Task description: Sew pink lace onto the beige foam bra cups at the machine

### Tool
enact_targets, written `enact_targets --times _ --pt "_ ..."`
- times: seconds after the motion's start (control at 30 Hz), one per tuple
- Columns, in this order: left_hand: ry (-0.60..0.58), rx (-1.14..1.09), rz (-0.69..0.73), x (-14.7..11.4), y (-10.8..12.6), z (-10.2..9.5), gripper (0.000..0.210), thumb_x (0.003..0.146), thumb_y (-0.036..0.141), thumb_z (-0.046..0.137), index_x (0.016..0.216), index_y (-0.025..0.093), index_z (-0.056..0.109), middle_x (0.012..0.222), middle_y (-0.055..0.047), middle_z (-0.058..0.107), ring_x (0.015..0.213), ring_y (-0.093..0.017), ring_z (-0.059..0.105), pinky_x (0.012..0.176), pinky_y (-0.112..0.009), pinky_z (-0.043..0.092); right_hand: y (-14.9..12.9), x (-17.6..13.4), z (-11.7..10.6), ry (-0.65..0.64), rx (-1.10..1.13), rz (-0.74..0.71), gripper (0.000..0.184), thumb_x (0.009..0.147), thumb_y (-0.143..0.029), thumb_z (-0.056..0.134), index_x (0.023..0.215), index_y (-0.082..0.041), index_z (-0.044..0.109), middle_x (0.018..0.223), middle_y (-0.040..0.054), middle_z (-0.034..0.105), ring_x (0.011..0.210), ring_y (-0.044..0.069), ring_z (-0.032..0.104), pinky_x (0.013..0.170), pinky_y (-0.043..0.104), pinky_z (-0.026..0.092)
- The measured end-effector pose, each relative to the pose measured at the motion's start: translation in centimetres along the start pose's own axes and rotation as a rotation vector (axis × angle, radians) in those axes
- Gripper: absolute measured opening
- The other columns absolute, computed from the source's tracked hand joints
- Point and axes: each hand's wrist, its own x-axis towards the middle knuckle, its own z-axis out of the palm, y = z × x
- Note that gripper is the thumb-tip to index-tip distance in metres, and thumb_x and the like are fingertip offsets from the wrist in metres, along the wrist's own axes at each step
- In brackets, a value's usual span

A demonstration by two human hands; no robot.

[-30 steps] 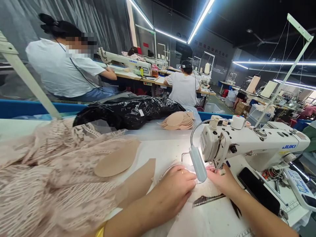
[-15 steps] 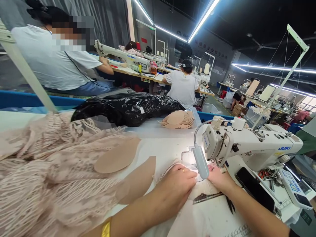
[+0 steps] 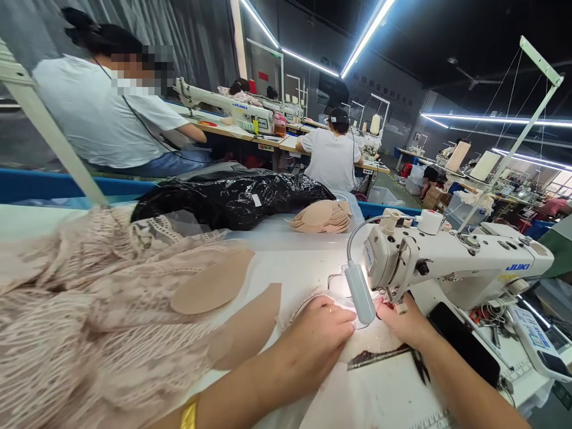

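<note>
Beige lace piece (image 3: 313, 307) lit under sewing machine (image 3: 447, 256) | my left hand (image 3: 319, 339) flat on it, fingers together | right hand (image 3: 402, 322) fingertips pressing it by needle

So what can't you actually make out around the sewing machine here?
Head view only:
- The needle and the seam: hidden behind the lamp head and washed out by its glare.
- Fingertips of the left hand and right hand: tucked under the lamp, so their grip on the pale fabric piece is unclear.
- The black phone: screen dark.
- The control panel: text too small.

Pale lace piece (image 3: 313, 301) lies flat under the sewing machine's (image 3: 447, 256) needle.
</note>
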Motion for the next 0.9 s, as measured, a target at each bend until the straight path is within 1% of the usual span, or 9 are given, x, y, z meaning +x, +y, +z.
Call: enact_targets --times 0.1,0.2,0.3,0.43,0.53,0.63,0.77,0.83,0.9 --pt "-0.023 -0.022 -0.003 0.1 0.0 -0.4 0.026 0.092 0.001 0.049 0.076 0.021 0.052 0.086 0.0 0.07 0.079 -0.02 0.065 0.092 -0.04 0.042 -0.3 -0.2 -1.4 -0.017 0.01 -0.016 0.015 0.081 -0.036 0.061 0.076 -0.023 0.054 0.077 0.0014 0.06 0.083 0.023 0.057 0.073 0.03 0.048" --pt "-0.052 -0.058 0.004 0.3 0.0 -0.7 0.025 0.095 0.003 0.049 0.083 0.022 0.06 0.092 -0.002 0.073 0.087 -0.022 0.067 0.093 -0.04 0.041 -0.5 -0.4 -2.2 -0.071 0.023 -0.027 0.013 0.079 -0.034 0.059 0.075 -0.024 0.053 0.076 0.0001 0.056 0.079 0.021 0.054 0.071 0.029 0.046" --pt "-0.036 -0.079 -0.006 0.4 0.0 -0.9 0.027 0.096 0.003 0.049 0.091 0.024 0.065 0.096 -0.003 0.074 0.091 -0.023 0.068 0.094 -0.04 0.041 -0.5 -0.5 -2.4 -0.133 0.015 -0.029 0.012 0.077 -0.032 0.058 0.074 -0.024 0.049 0.074 -0.0019 0.049 0.075 0.018 0.048 0.068 0.027 0.041" --pt "-0.036 -0.08 -0.013 0.2 0.0 -0.9 0.027 0.096 0.005 0.05 0.097 0.025 0.069 0.098 -0.003 0.075 0.093 -0.023 0.067 0.096 -0.04 0.041 0.1 -0.5 -1.8 -0.109 -0.078 -0.054 0.015 0.08 -0.028 0.06 0.075 -0.024 0.046 0.071 -0.0042 0.045 0.071 0.016 0.044 0.063 0.025 0.036" --pt "-0.049 -0.065 -0.018 0.1 -0.2 -0.9 0.024 0.095 0.007 0.052 0.095 0.024 0.069 0.098 -0.003 0.076 0.096 -0.023 0.067 0.1 -0.04 0.042 0.4 -0.6 -0.9 -0.076 -0.138 -0.062 0.019 0.086 -0.028 0.058 0.075 -0.025 0.043 0.069 -0.0052 0.041 0.065 0.015 0.04 0.059 0.026 0.031" --pt "-0.055 -0.053 -0.022 0.1 -0.5 -0.8 0.023 0.095 0.006 0.053 0.092 0.024 0.067 0.099 -0.002 0.076 0.097 -0.023 0.069 0.103 -0.04 0.041 0.2 -0.7 -0.1 -0.049 -0.194 -0.08 0.024 0.089 -0.027 0.056 0.074 -0.025 0.036 0.068 -0.0054 0.037 0.062 0.014 0.035 0.057 0.027 0.027" --pt "-0.04 -0.053 -0.007 0.4 -0.7 -1.1 0.028 0.095 0.003 0.049 0.095 0.025 0.066 0.1 -0.002 0.077 0.095 -0.022 0.069 0.104 -0.041 0.042 -0.6 -0.7 0.3 -0.022 -0.242 -0.066 0.027 0.089 -0.025 0.055 0.072 -0.026 0.033 0.067 -0.0047 0.036 0.063 0.016 0.037 0.059 0.029 0.026" --pt "-0.014 0.002 -0.021 0.2 -0.1 -1.5 0.029 0.097 0.003 0.046 0.09 0.023 0.065 0.098 -0.004 0.075 0.093 -0.024 0.069 0.1 -0.043 0.045 -1.0 -0.7 0.2 -0.023 -0.252 -0.064 0.029 0.088 -0.026 0.055 0.071 -0.025 0.033 0.065 -0.005 0.036 0.062 0.016 0.036 0.06 0.029 0.026" --pt "0.003 0.103 -0.1 -0.6 1.0 -1.6 0.03 0.1 0.007 0.044 0.081 0.022 0.061 0.09 -0.006 0.073 0.085 -0.026 0.067 0.087 -0.043 0.049 -1.1 -0.7 0.0 -0.027 -0.247 -0.078 0.029 0.088 -0.026 0.054 0.07 -0.025 0.033 0.064 -0.005 0.036 0.062 0.016 0.037 0.06 0.029 0.027"
